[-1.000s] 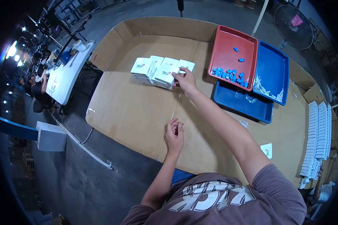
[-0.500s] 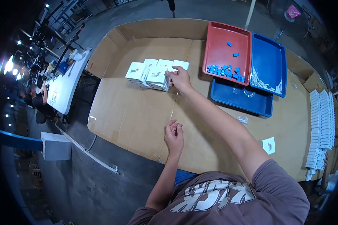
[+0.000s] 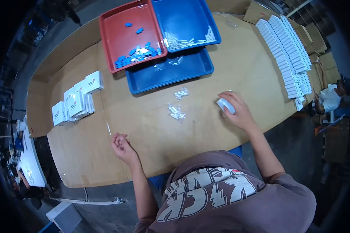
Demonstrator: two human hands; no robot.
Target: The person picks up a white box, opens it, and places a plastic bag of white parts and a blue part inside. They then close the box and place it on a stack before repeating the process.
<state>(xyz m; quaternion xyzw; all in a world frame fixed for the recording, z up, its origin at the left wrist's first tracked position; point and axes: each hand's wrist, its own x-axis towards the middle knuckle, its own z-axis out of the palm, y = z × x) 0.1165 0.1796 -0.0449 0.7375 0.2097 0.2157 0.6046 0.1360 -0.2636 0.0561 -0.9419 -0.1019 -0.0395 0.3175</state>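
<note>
My right hand (image 3: 237,110) rests on the cardboard-covered table (image 3: 151,132) at the right, fingers closed over a small flat white box (image 3: 224,105). My left hand (image 3: 121,144) hovers near the table's front edge with its fingers curled together and nothing visibly in them. A cluster of white boxes with red logos (image 3: 76,101) stands at the far left. Two small clear bags (image 3: 177,112) lie on the table between my hands.
A red tray (image 3: 116,35) holds several small blue parts (image 3: 136,54); next to it a blue tray (image 3: 190,15) holds white parts and overlaps another blue tray (image 3: 171,75). Rows of flat white boxes (image 3: 287,54) line the right edge. A person (image 3: 332,97) sits beyond.
My right hand left the box cluster at the left and swung far right onto a flat white box. The view turned right. My left hand stayed near the front edge.
</note>
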